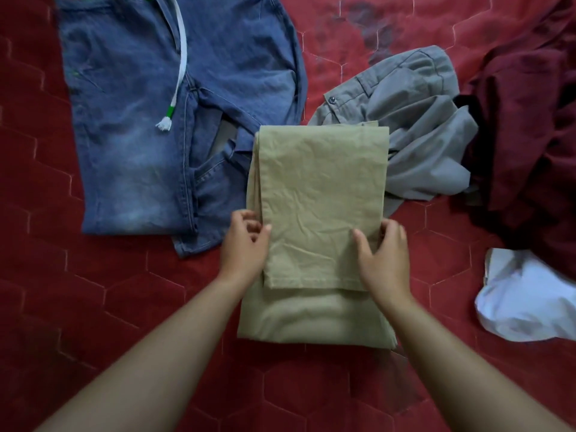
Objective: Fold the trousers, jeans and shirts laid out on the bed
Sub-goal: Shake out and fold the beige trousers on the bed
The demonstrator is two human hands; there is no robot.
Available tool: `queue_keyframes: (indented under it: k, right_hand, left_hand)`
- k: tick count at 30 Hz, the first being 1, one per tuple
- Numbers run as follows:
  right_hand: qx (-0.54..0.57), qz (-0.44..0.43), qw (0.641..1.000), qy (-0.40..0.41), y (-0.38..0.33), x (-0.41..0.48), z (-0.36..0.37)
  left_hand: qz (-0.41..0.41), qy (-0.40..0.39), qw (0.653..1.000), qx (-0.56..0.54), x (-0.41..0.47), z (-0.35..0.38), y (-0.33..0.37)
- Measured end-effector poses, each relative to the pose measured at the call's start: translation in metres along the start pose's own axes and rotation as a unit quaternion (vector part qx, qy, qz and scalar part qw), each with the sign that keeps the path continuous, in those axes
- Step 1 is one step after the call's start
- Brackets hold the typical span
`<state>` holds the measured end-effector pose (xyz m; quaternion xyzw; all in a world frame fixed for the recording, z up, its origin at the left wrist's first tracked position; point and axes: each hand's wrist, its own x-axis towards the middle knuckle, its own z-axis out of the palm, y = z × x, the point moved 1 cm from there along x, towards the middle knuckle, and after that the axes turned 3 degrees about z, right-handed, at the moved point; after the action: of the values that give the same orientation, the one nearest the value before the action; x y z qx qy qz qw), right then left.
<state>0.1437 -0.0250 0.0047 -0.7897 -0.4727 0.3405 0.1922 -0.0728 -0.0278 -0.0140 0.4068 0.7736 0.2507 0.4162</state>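
Trousers first, from the head view: the khaki trousers point(321, 194) lie between the two hands on the red bed point(93, 307), with a top panel doubled over a longer layer that shows nearer the person. The left hand point(246, 247) pinches the stacked left edge, fingers curled. The right hand point(385, 260) grips the right edge, thumb on top and fingers wrapped round the side.

Beyond the left hand lie the jeans point(131, 135), and beyond the right hand a crumpled grey garment point(414, 126). Further out on that side are a maroon garment point(523, 120) and a white garment point(526, 300).

To fold well, I judge both grips should take every layer and keep the side edges aligned. They should lift evenly so the panel does not skew, then press the crease flat.
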Motion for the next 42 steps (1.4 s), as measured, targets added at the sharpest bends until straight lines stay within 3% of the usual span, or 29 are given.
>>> queue_keyframes:
  k: [3, 9, 13, 15, 19, 21, 28, 32, 34, 39, 42]
  right_hand:
    - [-0.007, 0.006, 1.0, 0.02, 0.022, -0.018, 0.003]
    - [0.013, 0.002, 1.0, 0.02, 0.028, -0.038, -0.007]
    - [-0.013, 0.053, 0.997, -0.052, 0.041, -0.061, -0.006]
    - [-0.022, 0.049, 0.998, -0.037, 0.034, -0.055, -0.009]
    - [-0.073, -0.134, 0.986, 0.062, -0.017, -0.013, -0.013]
    - [-0.123, -0.205, 0.968, 0.077, -0.041, 0.008, -0.003]
    - [-0.222, -0.117, 0.968, -0.009, -0.045, 0.073, 0.017]
    - [-0.179, -0.161, 0.967, 0.085, -0.051, 0.064, 0.02]
    - [-0.164, -0.187, 0.964, 0.097, -0.044, 0.057, 0.019]
    - [-0.122, -0.196, 0.973, -0.027, 0.01, 0.02, 0.027]
    - [-0.12, -0.187, 0.975, -0.033, 0.034, 0.008, 0.032]
  left_hand:
    - [0.035, -0.037, 0.997, 0.051, -0.028, 0.007, -0.014]
    - [0.046, 0.005, 0.998, 0.031, -0.059, 0.004, -0.013]
    - [-0.008, -0.059, 0.99, 0.131, -0.081, 0.001, -0.033]
    - [0.002, -0.064, 0.978, 0.198, -0.081, -0.001, -0.03]
    - [0.179, 0.042, 0.952, 0.244, -0.047, -0.004, 0.009]
    - [0.234, 0.053, 0.932, 0.272, -0.022, 0.0, 0.031]
    - [0.249, -0.034, 0.875, 0.413, 0.056, 0.016, 0.056]
    - [0.284, -0.003, 0.884, 0.372, 0.086, 0.007, 0.072]
    - [0.291, -0.037, 0.876, 0.382, 0.105, 0.003, 0.082]
    - [0.29, -0.137, 0.849, 0.419, 0.128, 0.01, 0.088]
    - [0.268, -0.147, 0.839, 0.45, 0.132, 0.018, 0.086]
